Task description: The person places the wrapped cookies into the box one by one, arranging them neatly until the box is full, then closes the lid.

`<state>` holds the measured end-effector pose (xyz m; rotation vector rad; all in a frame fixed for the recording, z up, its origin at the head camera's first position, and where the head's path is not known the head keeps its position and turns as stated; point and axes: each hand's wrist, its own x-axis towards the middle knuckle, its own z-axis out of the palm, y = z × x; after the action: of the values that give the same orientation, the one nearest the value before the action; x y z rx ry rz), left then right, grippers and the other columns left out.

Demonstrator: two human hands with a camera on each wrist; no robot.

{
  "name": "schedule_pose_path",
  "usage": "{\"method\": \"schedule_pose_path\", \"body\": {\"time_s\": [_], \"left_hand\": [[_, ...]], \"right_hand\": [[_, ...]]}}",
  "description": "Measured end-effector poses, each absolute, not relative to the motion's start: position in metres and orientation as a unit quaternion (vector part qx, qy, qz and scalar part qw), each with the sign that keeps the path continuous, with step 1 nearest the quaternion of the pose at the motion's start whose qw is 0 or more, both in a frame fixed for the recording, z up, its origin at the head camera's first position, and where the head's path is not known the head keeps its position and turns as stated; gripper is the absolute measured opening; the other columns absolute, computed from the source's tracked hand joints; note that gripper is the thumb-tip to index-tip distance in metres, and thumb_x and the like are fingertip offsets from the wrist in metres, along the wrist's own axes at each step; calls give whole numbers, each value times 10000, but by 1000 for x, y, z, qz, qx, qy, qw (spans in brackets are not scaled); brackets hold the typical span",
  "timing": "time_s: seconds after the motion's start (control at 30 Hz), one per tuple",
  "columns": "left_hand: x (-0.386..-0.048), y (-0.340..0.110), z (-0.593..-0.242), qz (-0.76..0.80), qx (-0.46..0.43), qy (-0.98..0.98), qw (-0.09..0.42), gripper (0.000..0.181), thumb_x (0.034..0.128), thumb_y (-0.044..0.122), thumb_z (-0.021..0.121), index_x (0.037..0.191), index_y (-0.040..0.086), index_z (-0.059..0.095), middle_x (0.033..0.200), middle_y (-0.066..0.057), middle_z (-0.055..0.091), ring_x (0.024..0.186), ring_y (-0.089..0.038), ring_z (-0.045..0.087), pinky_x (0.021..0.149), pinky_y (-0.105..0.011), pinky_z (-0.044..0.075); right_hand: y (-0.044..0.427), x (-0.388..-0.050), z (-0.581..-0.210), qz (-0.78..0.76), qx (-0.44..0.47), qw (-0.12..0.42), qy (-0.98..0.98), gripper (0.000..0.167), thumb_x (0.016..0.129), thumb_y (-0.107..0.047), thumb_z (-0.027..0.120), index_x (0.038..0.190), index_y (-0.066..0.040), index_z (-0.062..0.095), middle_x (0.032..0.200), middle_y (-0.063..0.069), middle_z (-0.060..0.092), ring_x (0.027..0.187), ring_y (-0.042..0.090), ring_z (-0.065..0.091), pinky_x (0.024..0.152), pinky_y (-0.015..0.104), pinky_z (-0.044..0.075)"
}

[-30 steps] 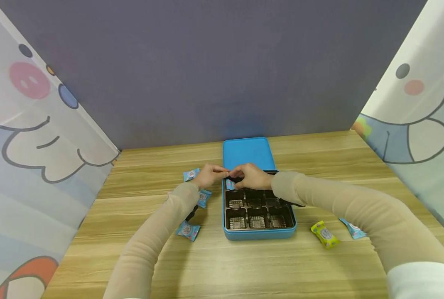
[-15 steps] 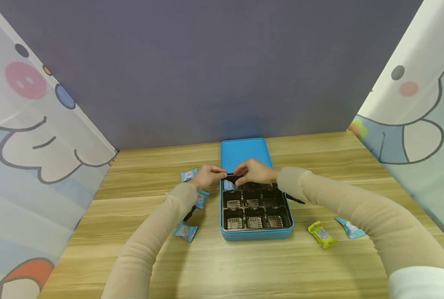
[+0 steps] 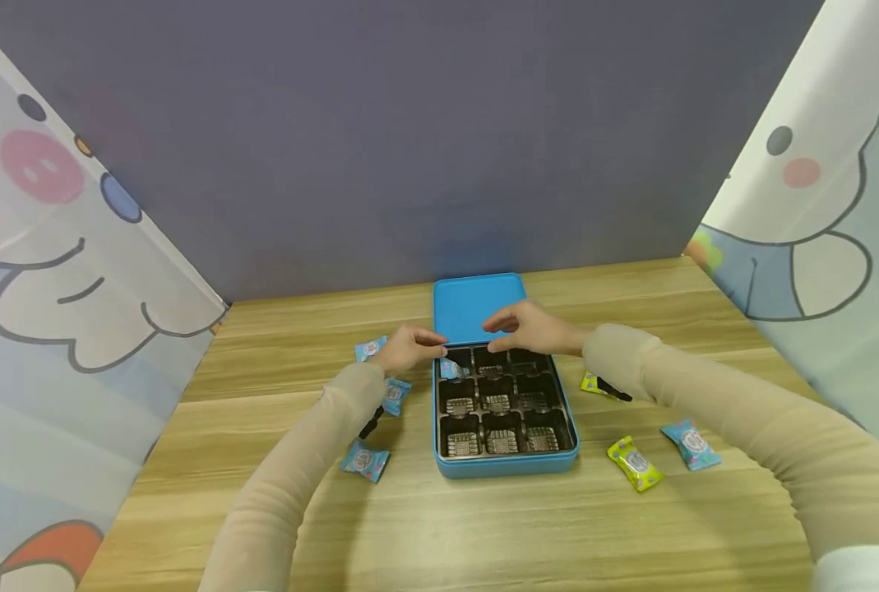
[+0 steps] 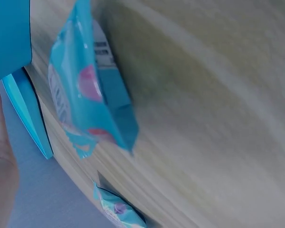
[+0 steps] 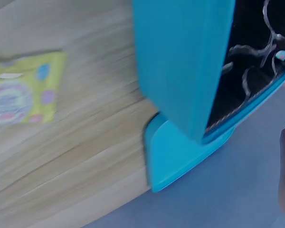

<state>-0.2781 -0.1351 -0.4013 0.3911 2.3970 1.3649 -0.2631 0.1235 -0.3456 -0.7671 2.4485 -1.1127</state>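
A blue tin (image 3: 506,466) stands open in the head view, its lid (image 3: 476,308) folded back behind it. Inside sits a black tray (image 3: 481,422) of square compartments. One blue-wrapped candy (image 3: 450,369) lies in the back left compartment. My left hand (image 3: 405,349) touches the tin's back left corner with fairly straight fingers, close to that candy. Over the back edge, near the hinge side, my right hand (image 3: 534,329) hovers with thumb and fingers apart, holding nothing. Each wrist view shows only a bit of its hand at the edge.
Left of the tin lie blue-wrapped candies (image 3: 366,461), one of them large in the left wrist view (image 4: 88,90). To the right are yellow-wrapped candies (image 3: 635,464) and a blue-wrapped candy (image 3: 691,445). A grey panel (image 3: 439,148) rises behind the wooden table (image 3: 439,534).
My right hand has drawn away from the back left compartment, up and to the right, its fingers spread. The candy there is left in view. My left hand stays at the corner.
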Motion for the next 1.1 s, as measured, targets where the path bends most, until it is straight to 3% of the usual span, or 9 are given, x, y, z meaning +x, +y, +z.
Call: {"method": "schedule_pose_path", "body": {"time_s": [0.63, 1.1], "left_hand": [[-279, -134, -404, 491, 129, 843, 178, 344, 865, 189, 647, 1185, 63, 626, 1135, -88, 644, 1118, -239, 555, 968, -394, 461], [-277, -136, -407, 499, 119, 840, 177, 331, 877, 186, 631, 1185, 66, 627, 1122, -88, 652, 1111, -239, 561, 968, -405, 460]], "right_hand": [[177, -261, -349, -388, -256, 134, 876, 453, 860, -229, 651, 1244, -12, 547, 1264, 204, 545, 1204, 368, 478, 990, 427, 438], [192, -258, -353, -386, -233, 121, 884, 434, 857, -202, 655, 1232, -6, 559, 1262, 176, 553, 1175, 338, 507, 992, 426, 436]]}}
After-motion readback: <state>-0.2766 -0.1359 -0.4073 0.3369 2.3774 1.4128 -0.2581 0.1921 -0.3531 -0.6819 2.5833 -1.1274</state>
